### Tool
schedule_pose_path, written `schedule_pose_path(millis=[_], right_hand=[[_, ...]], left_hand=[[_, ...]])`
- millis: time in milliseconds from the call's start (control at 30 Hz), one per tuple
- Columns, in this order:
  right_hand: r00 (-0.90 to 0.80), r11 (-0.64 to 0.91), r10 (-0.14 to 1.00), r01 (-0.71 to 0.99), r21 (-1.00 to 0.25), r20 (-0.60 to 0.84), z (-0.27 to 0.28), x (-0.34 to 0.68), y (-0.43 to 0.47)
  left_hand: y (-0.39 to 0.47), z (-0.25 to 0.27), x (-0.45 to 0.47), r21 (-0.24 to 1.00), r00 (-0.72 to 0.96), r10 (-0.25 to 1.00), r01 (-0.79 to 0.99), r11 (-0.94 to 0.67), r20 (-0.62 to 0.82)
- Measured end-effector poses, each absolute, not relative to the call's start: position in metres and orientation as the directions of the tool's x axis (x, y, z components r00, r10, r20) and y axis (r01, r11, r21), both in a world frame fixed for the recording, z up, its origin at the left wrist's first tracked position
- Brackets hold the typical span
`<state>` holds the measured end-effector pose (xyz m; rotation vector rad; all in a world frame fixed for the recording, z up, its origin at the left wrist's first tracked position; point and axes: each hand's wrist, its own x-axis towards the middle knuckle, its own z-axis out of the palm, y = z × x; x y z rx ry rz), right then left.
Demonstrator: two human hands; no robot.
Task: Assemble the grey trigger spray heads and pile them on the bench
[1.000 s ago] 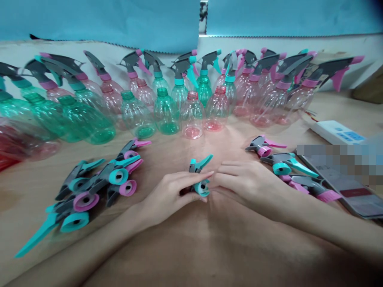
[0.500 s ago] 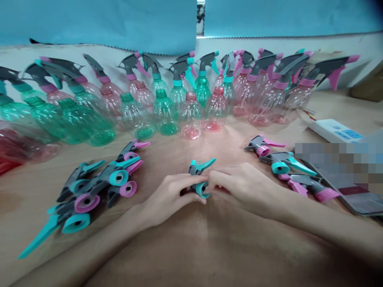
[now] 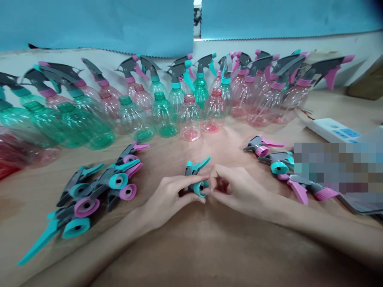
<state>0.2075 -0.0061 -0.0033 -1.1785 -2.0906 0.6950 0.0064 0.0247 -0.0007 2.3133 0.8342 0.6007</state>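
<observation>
At near middle, a spray head (image 3: 197, 189) sits pinched in the left hand (image 3: 167, 199), just left of the curled right hand (image 3: 242, 189), whose hold is unclear.

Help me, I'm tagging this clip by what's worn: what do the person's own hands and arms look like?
The left hand and right hand are bare, without gloves, and slender-fingered. The left forearm and right forearm show no sleeve, watch, bracelet or marking as far as the picture's edges. No ring shows, though some fingers are partly hidden.
</observation>
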Motion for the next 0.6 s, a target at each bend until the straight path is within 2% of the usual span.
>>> schedule_pose_path(millis=[233, 367, 467, 600], right_hand=[[-0.33, 0.281, 0.931, 0.385, -0.879, 0.154, -0.004, 0.199, -0.012], [-0.31, 0.135, 0.948, 0.2, -0.971, 0.068, -0.004, 0.195, -0.015], [-0.294, 0.128, 0.953, 0.153, -0.98, 0.079, -0.007, 0.194, -0.017], [-0.265, 0.201, 0.954, 0.227, -0.953, 0.139, -0.011, 0.193, -0.019]], left_hand=[[0.024, -0.008, 0.004, 0.604, 0.694, 0.637, 0.361, -0.71, 0.334], [0.024, -0.013, 0.003, 0.552, 0.702, 0.588, 0.327, -0.767, 0.402], [0.024, -0.014, 0.002, 0.505, 0.72, 0.54, 0.301, -0.809, 0.436], [0.024, -0.015, 0.002, 0.452, 0.74, 0.503, 0.298, -0.841, 0.447]])
